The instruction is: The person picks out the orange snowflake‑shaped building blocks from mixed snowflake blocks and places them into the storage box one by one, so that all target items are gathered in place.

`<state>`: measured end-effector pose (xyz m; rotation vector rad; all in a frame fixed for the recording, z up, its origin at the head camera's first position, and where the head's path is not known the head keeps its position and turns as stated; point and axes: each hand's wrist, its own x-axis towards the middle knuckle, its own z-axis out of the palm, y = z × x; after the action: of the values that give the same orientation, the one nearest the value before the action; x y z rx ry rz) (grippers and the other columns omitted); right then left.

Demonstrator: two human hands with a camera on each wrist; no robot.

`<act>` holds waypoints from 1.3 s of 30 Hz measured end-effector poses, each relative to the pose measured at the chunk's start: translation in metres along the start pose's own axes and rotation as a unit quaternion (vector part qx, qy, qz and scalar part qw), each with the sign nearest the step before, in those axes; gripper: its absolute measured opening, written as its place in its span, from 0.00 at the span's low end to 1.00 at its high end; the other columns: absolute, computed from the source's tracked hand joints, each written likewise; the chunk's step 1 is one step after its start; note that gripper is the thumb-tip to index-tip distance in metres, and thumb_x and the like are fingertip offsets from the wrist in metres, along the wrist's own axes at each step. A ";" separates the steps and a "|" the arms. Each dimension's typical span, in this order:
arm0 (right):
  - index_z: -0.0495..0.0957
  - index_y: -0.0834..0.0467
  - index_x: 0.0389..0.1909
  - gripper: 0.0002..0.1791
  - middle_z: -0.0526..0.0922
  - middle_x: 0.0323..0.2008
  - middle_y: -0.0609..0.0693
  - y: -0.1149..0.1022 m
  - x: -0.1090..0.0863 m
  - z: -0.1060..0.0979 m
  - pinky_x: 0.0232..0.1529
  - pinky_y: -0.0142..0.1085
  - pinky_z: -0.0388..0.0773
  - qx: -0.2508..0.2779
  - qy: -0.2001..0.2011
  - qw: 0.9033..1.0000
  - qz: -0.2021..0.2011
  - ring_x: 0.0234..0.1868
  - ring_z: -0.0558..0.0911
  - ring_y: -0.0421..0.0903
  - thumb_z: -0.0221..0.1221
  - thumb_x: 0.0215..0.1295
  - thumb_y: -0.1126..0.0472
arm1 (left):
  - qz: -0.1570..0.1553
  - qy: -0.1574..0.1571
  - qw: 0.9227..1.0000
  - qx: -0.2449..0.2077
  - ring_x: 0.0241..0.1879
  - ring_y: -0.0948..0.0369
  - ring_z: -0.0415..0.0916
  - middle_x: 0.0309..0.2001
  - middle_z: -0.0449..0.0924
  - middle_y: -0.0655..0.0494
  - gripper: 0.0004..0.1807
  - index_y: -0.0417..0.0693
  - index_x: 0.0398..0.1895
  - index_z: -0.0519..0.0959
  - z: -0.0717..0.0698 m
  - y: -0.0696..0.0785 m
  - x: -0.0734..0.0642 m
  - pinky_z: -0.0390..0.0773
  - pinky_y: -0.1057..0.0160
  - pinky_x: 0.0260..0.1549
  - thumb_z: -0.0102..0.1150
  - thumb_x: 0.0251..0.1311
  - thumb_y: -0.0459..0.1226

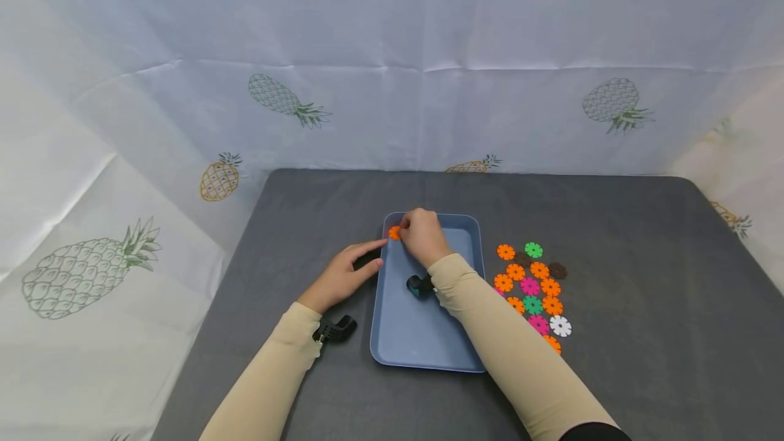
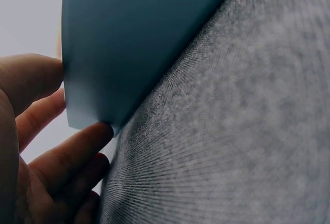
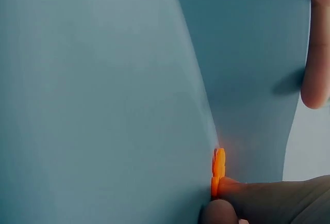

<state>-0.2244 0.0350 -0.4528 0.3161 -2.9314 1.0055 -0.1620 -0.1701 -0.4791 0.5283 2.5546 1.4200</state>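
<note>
A blue rectangular tray (image 1: 416, 349) lies on the grey-covered table. Inside its far left corner, my right hand (image 1: 424, 235) pinches an orange flower-shaped disc (image 1: 395, 232). The right wrist view has this disc (image 3: 219, 162) on edge between thumb and finger, close to the tray wall. My left hand (image 1: 344, 278) is at the tray's left side, its fingers extended and touching the outer wall. In the left wrist view the fingertips of that hand (image 2: 62, 162) rest against the tray's side (image 2: 118, 43).
Right of the tray lies a loose group of flower-shaped discs: several orange ones (image 1: 540, 269), pink (image 1: 529, 286), green (image 1: 533, 250), brown (image 1: 557, 271) and a white disc (image 1: 560, 326). A pineapple-print cloth (image 1: 392, 121) hangs behind the table (image 1: 643, 305).
</note>
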 end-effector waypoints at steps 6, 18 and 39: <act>0.90 0.63 0.35 0.08 0.90 0.35 0.57 0.000 -0.001 -0.002 0.41 0.44 0.87 -0.004 -0.005 1.000 0.007 0.34 0.87 0.51 0.63 0.71 0.69 | 0.002 0.002 1.000 0.000 0.75 0.47 0.65 0.74 0.72 0.50 0.26 0.57 0.76 0.75 0.000 0.001 0.000 0.63 0.40 0.74 0.59 0.77 0.47; 0.88 0.62 0.29 0.11 0.87 0.28 0.54 0.000 -0.001 -0.006 0.31 0.39 0.82 0.006 -0.006 1.000 0.023 0.26 0.81 0.47 0.61 0.72 0.68 | 0.000 0.003 1.000 0.000 0.74 0.47 0.66 0.74 0.72 0.50 0.26 0.56 0.75 0.75 0.000 0.002 -0.002 0.63 0.40 0.74 0.59 0.77 0.47; 0.84 0.59 0.24 0.23 0.67 0.14 0.45 -0.018 -0.014 -0.043 0.17 0.33 0.60 -0.038 -0.165 0.982 0.086 0.15 0.66 0.41 0.58 0.79 0.50 | 0.003 0.002 1.000 0.000 0.75 0.48 0.65 0.75 0.72 0.51 0.26 0.57 0.76 0.74 0.002 0.000 -0.003 0.63 0.41 0.74 0.59 0.78 0.46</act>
<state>-0.2087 0.0494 -0.4093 0.2517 -3.3380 0.9367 -0.1589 -0.1694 -0.4805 0.5324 2.5584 1.4253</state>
